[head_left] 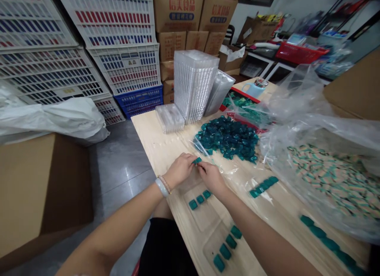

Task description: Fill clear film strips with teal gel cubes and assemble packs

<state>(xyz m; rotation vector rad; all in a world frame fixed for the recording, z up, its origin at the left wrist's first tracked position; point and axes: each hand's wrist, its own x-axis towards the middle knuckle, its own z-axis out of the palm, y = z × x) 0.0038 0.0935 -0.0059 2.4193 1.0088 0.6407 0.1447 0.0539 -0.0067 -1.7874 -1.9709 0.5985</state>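
Note:
A small teal wrapped piece (197, 160) is pinched between the fingertips of my left hand (180, 170), at the near side of the table. Against its right end press the closed fingers of my right hand (211, 176); their exact grip is partly hidden. Below my hands lies a clear plastic tray (204, 224) with a short row of teal pieces (200, 199) in it. Nearer me, another row of teal pieces (225, 251) sits in a second clear tray section. Just beyond my hands is a large heap of dark teal pieces (227, 137).
A tall stack of clear trays (196, 86) stands at the table's far left, beside a lower stack (170, 118). On the right, a large plastic bag (276, 149) holds striped pieces. More teal rows (263, 186) lie on the wooden table. A cardboard box (44, 193) stands left.

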